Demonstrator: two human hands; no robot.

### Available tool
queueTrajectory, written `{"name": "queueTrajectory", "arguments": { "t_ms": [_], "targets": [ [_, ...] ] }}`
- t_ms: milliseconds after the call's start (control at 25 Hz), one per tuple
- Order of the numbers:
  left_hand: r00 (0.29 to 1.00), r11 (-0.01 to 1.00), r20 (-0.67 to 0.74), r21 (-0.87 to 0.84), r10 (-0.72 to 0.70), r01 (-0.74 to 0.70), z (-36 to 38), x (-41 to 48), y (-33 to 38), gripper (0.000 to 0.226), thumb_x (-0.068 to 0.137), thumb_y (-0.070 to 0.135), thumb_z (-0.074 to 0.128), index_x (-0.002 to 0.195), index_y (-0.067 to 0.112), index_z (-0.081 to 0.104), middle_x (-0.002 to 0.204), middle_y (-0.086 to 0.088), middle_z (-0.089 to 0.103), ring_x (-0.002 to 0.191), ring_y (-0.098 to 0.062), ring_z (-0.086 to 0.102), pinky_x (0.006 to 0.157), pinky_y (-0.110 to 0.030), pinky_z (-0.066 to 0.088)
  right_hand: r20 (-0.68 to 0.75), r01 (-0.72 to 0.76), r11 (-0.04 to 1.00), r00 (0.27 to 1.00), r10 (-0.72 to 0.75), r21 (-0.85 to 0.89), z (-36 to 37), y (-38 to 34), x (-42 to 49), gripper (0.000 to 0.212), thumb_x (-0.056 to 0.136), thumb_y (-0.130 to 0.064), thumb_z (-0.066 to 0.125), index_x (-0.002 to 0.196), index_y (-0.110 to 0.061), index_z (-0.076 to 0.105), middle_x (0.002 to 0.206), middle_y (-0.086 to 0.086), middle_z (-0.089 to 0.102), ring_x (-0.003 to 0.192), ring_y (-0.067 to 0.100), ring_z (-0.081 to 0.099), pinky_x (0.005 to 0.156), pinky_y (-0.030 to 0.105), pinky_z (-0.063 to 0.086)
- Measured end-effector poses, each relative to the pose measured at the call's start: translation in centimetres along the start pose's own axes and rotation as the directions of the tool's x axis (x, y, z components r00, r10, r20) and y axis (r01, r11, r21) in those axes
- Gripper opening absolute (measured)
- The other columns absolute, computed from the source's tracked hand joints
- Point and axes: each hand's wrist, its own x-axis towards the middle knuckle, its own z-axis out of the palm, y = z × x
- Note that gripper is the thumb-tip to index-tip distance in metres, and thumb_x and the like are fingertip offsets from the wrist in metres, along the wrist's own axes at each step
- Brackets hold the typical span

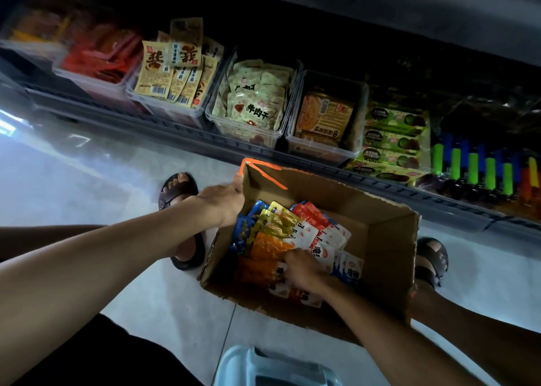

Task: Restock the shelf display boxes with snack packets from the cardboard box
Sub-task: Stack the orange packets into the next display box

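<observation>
An open cardboard box (380, 239) sits on the floor below the shelf, holding several snack packets (295, 230) in orange, yellow, blue and red-white. My left hand (222, 202) grips the box's left wall near its far corner. My right hand (304, 268) reaches inside, fingers curled round packets in the pile. On the low shelf stand clear display boxes: one with yellow packets (172, 72), one with pale green packets (254, 99), one with orange-brown packets (325, 116).
Green packets (392, 140) and upright green and blue items (471, 166) fill the shelf's right end. The shelf's front rail (292, 157) runs just beyond the box. My sandalled feet (178, 186) flank the box. A pale blue plastic stool (272, 368) lies beneath me.
</observation>
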Motion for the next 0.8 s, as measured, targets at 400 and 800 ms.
{"name": "queueTrajectory", "arguments": {
  "t_ms": [400,800],
  "targets": [
    [0.925,0.845,-0.179,-0.378,0.336,-0.380,-12.9,-5.6,5.9,0.060,0.085,0.046,0.069,0.136,0.020,0.052,0.130,-0.001,0.058,0.114,-0.019,0.057,0.095,-0.032,0.048,-0.280,0.059,0.997,0.958,-0.068,-0.041,-26.8,-0.9,-16.4,0.009,0.087,-0.027,0.073,0.094,-0.028,0.068,0.089,-0.016,0.064,0.089,0.004,0.058,0.073,0.026,0.040],
    [0.725,0.277,0.110,-0.954,0.680,-0.116,-16.7,-11.4,7.9,0.044,0.096,0.025,0.058,0.135,0.012,0.044,0.120,-0.022,0.065,0.112,-0.038,0.063,0.094,-0.060,0.049,-0.644,0.291,0.949,0.750,-0.147,0.122,-32.9,-5.8,-23.9,0.033,0.079,-0.017,0.079,0.105,-0.034,0.069,0.100,-0.016,0.068,0.091,0.000,0.064,0.074,0.019,0.054]
  ]
}}
